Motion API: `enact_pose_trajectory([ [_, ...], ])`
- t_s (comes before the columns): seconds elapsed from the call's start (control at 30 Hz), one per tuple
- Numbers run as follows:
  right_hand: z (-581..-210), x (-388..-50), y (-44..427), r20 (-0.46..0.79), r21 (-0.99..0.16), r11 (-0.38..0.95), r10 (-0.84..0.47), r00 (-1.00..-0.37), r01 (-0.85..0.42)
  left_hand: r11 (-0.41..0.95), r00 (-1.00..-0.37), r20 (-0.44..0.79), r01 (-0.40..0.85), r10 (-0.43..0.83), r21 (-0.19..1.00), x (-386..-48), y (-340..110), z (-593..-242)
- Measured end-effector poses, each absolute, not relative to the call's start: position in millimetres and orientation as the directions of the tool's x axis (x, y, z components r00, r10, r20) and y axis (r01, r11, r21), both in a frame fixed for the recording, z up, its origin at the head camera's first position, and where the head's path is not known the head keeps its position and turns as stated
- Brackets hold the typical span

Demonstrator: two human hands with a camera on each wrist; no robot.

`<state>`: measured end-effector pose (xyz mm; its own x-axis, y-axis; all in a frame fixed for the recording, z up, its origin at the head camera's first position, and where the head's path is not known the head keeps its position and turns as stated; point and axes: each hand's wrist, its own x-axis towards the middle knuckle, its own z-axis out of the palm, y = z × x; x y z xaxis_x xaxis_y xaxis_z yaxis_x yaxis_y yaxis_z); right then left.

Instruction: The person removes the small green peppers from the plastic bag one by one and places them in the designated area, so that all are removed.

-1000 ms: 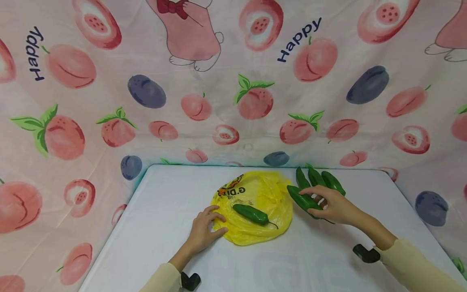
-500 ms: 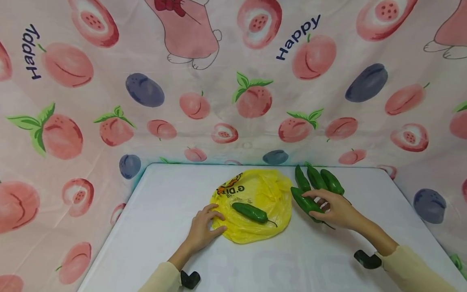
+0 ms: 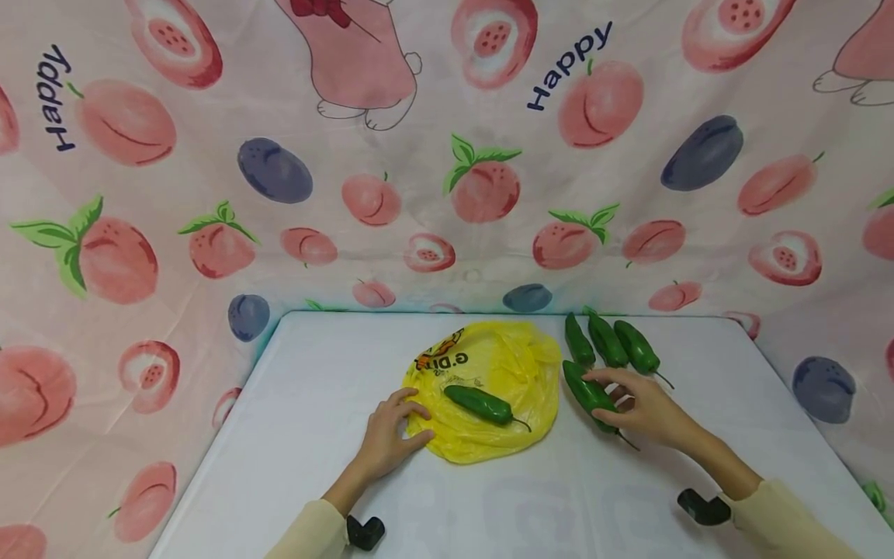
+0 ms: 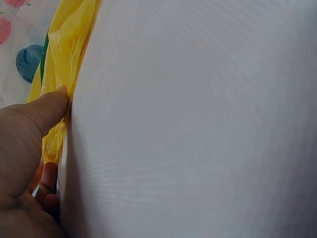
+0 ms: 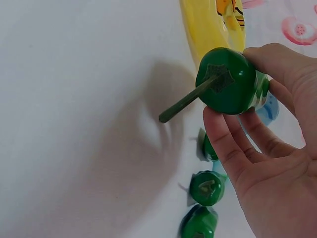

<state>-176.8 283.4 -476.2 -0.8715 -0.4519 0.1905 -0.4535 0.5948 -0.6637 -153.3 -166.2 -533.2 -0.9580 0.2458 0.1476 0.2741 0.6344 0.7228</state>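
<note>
A flattened yellow plastic bag [image 3: 520,365] lies mid-table with one green pepper [image 3: 478,405] on top. My left hand [image 3: 387,439] touches the bag's left edge, fingers spread and slightly bent; in the left wrist view the thumb of that hand [image 4: 25,144] rests against the yellow plastic [image 4: 69,39]. My right hand [image 3: 646,404] holds another green pepper [image 3: 585,394] between thumb and fingers, just right of the bag. In the right wrist view this pepper [image 5: 235,82] points its stem at the camera, gripped by the right hand [image 5: 277,148].
Three green peppers [image 3: 608,340] lie in a row at the back right, beyond my right hand. The white table [image 3: 328,349] ends at a fruit-patterned cloth [image 3: 419,178] behind it. A black object sits by each sleeve, one at the left [image 3: 365,533] and one at the right [image 3: 704,507].
My right hand has moved slightly right and toward me with its pepper, opening a small gap from the row behind. The left hand stays at the bag's edge.
</note>
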Motion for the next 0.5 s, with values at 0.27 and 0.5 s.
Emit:
enact_pose_trajectory([
  [0.27, -483, -170, 282, 0.151, -0.729, 0.578, -0.387, -0.91, -0.367, 0.635, -0.958, 0.147, 0.275, 0.248, 0.722, -153, -165, -532],
  [0.5, -487, -164, 278, 0.118, -0.759, 0.582, -0.318, -0.941, -0.292, 0.629, -0.958, 0.144, 0.271, 0.247, 0.728, -153, -166, -532],
])
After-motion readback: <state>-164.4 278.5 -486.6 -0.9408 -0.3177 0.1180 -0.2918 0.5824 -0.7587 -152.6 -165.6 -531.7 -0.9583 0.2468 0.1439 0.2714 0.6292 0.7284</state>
